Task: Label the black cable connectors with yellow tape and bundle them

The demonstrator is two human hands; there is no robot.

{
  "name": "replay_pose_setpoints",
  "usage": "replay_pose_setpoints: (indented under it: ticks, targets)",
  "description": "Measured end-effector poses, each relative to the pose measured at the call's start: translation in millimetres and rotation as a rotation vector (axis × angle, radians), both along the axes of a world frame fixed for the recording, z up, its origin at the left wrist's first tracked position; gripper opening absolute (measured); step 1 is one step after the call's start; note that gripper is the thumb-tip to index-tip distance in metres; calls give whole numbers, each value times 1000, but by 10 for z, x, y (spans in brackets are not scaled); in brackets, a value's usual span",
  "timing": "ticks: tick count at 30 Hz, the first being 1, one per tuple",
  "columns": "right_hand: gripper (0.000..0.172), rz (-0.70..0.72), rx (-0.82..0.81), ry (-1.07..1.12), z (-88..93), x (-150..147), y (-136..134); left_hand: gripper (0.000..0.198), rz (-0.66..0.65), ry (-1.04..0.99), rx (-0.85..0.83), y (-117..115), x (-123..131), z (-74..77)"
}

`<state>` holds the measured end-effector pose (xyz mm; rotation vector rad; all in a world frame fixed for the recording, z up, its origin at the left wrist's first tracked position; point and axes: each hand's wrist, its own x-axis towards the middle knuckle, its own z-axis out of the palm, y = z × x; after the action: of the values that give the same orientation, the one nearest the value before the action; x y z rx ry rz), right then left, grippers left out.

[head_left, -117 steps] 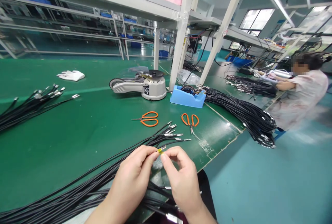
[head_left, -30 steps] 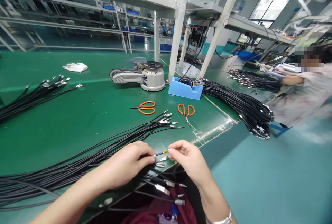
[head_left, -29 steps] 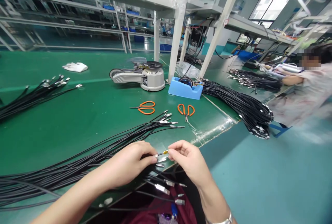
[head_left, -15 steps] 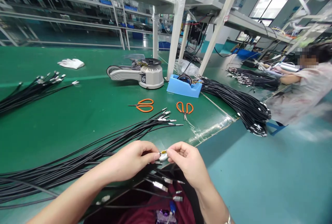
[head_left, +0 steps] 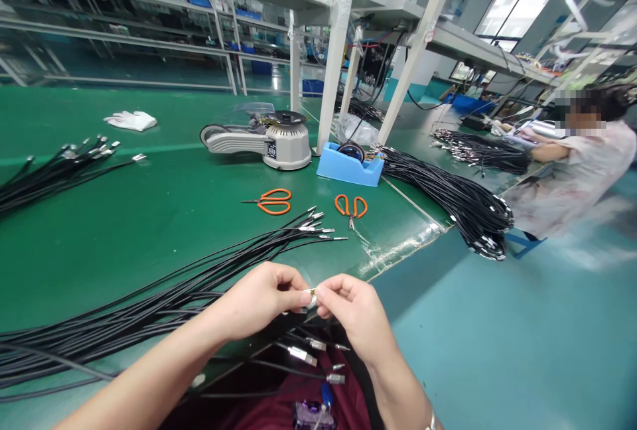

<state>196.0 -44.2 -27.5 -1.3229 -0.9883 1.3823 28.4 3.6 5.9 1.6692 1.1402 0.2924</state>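
Note:
My left hand (head_left: 261,297) and my right hand (head_left: 353,314) meet at the near edge of the green table (head_left: 149,217). Between their fingertips they pinch the metal end of a black cable (head_left: 311,295), which carries a small yellow piece. Both hands are closed on it. A spread of black cables (head_left: 199,281) with metal ends runs from the left toward my hands. More loose cable ends (head_left: 311,357) hang over the table edge onto my lap.
Two orange-handled scissors (head_left: 273,200) (head_left: 350,206) lie past the cables. Behind them stand a grey tape dispenser (head_left: 263,140) and a blue tape holder (head_left: 350,166). Another cable bundle (head_left: 60,168) and a white glove (head_left: 130,120) lie left. A thick cable pile (head_left: 458,201) drapes right, near a seated person (head_left: 572,171).
My fingertips have drawn closer together over the cable end, so less of its metal tip and yellow piece shows. The view has shifted slightly.

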Motion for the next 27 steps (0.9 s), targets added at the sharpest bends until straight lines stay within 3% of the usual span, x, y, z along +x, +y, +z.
replay_pose_setpoints:
  ticks: [3,9,17,23,27]
  targets:
    - [24,-6,4,-30,-7,3,-4,27,-20,6,8,21,0,3]
    - [22,18,-2,-6,6,33,4,29,-137,130,180,-7,-87,65]
    - [25,10,30,-37,-41,13,-39,26,-141,158,317,-71,16,82]
    - [23,18,-1,-67,-73,23,-68,23,-140,223,353,-120,81,5]
    - [17,82,-62,-38,-92,28,-117,27,-228,248,358,-127,19,64]
